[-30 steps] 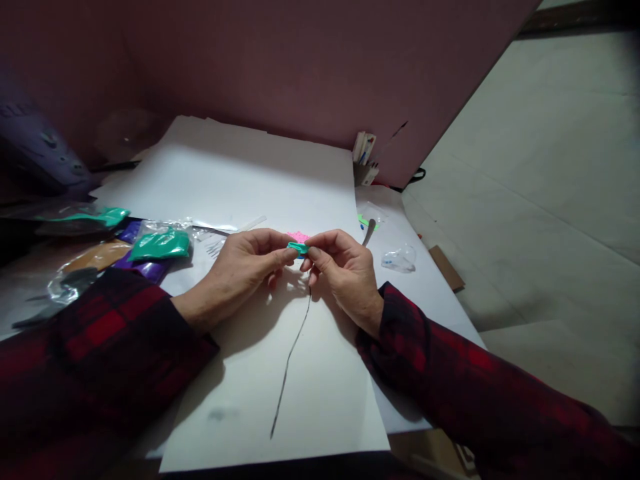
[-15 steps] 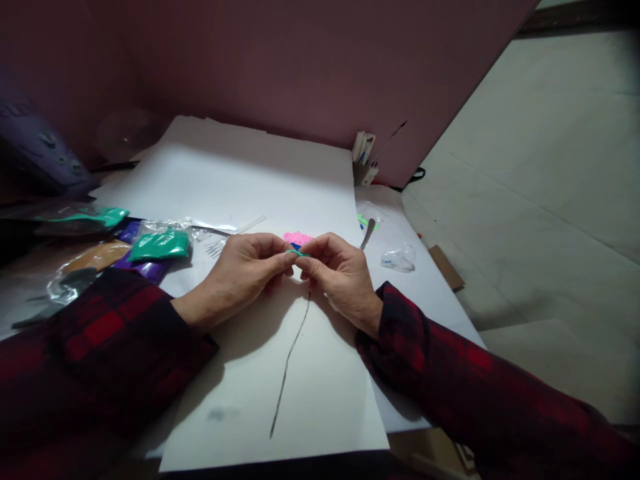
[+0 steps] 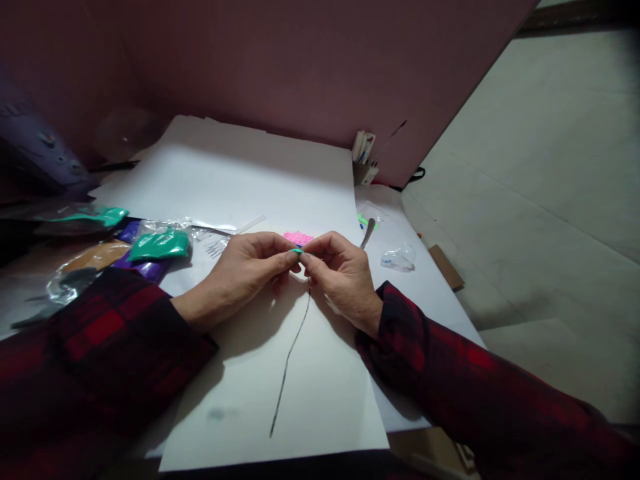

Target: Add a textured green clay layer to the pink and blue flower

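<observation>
Between the fingertips of both hands is a small piece of green modelling clay [image 3: 297, 251]. My left hand [image 3: 250, 263] pinches it from the left, thumb against fingers. From the right, my right hand [image 3: 336, 270] pinches the same piece. Just beyond the fingertips a textured pink clay shape [image 3: 299, 237] lies on the paper, with a bit of blue below it, mostly hidden by my fingers. Under my hands is a white sheet of paper [image 3: 330, 407] bearing a dark drawn line [image 3: 287, 363] that runs toward me.
At left lie a green clay packet [image 3: 160, 245], purple and orange packets and clear plastic. A clear fork-like tool [image 3: 214, 248] is beside my left hand. Right of my hands are a dark-handled tool [image 3: 369, 233] and a clear plastic piece [image 3: 399, 259]. Large white sheets [image 3: 240, 167] lie behind.
The green clay between my fingertips looks shorter and more bunched than before. My fingertips have shifted slightly, covering more of the blue part. Both arms stay in place.
</observation>
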The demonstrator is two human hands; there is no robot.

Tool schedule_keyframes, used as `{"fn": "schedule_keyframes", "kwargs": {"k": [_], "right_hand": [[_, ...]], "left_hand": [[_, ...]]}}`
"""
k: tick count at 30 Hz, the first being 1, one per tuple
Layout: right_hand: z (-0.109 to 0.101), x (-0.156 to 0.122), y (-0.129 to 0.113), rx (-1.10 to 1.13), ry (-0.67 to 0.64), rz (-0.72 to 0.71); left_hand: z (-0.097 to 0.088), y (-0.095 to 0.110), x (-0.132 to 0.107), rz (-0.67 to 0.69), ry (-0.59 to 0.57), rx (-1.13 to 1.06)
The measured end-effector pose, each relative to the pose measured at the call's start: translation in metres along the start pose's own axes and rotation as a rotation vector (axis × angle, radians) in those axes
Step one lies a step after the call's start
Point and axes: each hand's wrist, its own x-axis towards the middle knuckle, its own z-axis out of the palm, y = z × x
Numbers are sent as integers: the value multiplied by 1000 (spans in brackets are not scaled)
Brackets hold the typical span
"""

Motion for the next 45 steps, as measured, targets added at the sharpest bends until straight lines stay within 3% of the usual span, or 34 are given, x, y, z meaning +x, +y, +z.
{"fn": "schedule_keyframes", "kwargs": {"k": [5,12,16,23,28,35,45], "right_hand": [[2,0,-3,-18,40,15],[-1,9,-4,60,259,144],[-3,9,-1,129,196,235],[0,5,-5,182,44,185],[1,3,-5,200,14,139],[-2,2,-7,199,-30,160],[0,2,-3,151,-65,99]], "left_hand": [[2,0,-1,-10,29,2],[-2,-6,4,103,249,-121],[-4,-5,3,65,164,-72],[0,0,0,50,89,45],[1,0,0,19,40,58],[1,-1,0,85,89,171],[-1,-4,3,53,90,77]]}}
